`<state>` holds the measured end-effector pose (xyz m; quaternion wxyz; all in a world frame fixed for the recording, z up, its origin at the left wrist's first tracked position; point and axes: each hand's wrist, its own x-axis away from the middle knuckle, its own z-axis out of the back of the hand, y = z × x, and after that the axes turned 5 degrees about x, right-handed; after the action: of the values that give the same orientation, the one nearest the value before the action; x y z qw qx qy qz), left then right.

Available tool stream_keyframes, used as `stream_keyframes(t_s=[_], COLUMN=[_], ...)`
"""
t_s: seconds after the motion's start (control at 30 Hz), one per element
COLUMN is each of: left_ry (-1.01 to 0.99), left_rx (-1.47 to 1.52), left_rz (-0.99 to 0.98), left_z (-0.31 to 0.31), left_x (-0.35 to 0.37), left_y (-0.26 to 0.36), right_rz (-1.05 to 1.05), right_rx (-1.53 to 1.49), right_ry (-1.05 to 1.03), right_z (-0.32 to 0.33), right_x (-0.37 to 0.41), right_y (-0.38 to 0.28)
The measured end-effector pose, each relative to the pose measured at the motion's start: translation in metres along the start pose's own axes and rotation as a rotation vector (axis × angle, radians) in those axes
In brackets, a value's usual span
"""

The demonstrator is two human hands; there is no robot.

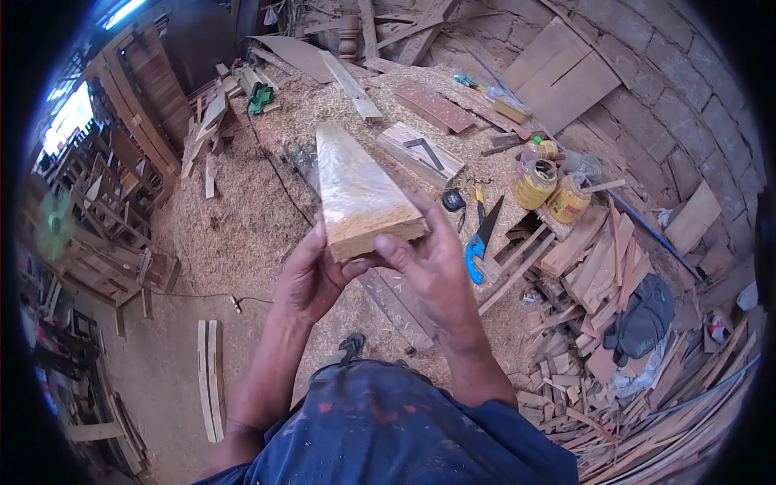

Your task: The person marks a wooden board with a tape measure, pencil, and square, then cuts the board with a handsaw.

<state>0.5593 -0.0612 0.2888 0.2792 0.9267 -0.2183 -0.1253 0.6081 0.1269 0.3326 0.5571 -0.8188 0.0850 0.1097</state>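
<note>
Block (pixel 360 182) up in both hands, here in the head view, raised over the floor of shavings (pixel 226 170), long side running away from the chest. Left hand (pixel 309 271) is closed on the near left corner, thumb along the side, fingers curled beneath. Right hand (pixel 432 267) is closed too, thumb pressed on the near end face, fingers round the right edge.

And how far along? The block is already shaped: flat top, straight sides, squared near end. It is one loose piece, joined to nothing. No tool is on it: the saw (pixel 487 225) lies down to the right, blue handle nearest, with the tape (pixel 453 199) and a yellow-handled tool (pixel 480 198) close by. The square (pixel 424 152) rests on a board (pixel 402 160) beyond. Whether any cutting or smoothing remains, I can't tell from this.

Now the look of it: pale wood, whitish and shiny along the top, going yellow-brown and rougher towards the near end. It seems wider at this end, though the lens bends things, so that may be partly the view. Edges look fairly crisp; the underside is hidden. Off to the right, jars (pixel 535 187) stand upright.
</note>
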Motion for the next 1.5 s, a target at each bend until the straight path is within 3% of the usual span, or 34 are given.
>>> stream_keyframes(t_s=[0.77,1.23,1.5], left_ry=[-0.053,-0.025,-0.046], left_rx=[0.05,-0.007,0.019], left_rz=[0.032,-0.011,-0.04], left_z=[-0.008,-0.012,0.016], left_x=[-0.033,-0.025,-0.018], left_y=[-0.006,-0.003,0.0], right_rz=[0.09,0.104,0.09], right_rx=[0.064,0.032,-0.02], right_ry=[0.098,0.085,0.009], right_z=[0.008,0.004,0.001], right_x=[-0.016,-0.012,-0.015], right_y=[-0.023,-0.01,-0.005])
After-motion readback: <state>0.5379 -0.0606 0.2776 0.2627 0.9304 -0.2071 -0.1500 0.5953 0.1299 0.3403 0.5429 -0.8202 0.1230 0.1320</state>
